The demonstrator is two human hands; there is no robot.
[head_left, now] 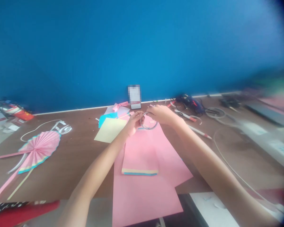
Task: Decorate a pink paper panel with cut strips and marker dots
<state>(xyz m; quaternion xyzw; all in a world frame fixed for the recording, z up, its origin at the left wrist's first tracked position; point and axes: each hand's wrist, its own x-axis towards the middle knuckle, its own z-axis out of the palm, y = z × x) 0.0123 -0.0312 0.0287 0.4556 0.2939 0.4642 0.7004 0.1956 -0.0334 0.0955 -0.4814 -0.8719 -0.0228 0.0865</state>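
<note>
A thin, greyish see-through ring (149, 127), which looks like a roll of clear tape, is held up over the pink paper. My left hand (133, 123) pinches its left edge. The closed fingers of my right hand (161, 113) are at its upper right rim; their tips are partly hidden. Below the ring lies a folded pink paper piece (140, 151) with yellow and blue bands along its near edge. Under that, large pink sheets (144, 198) reach past the table's front edge.
A pleated pink paper fan (41, 146) with strips lies at the left. Yellow paper (110, 130) and blue paper (106, 119) are left of my hands. A phone (134, 94) leans against the blue wall. Right are a white-and-red pen-like stick (200, 131), cables (215, 112) and a power strip (262, 135).
</note>
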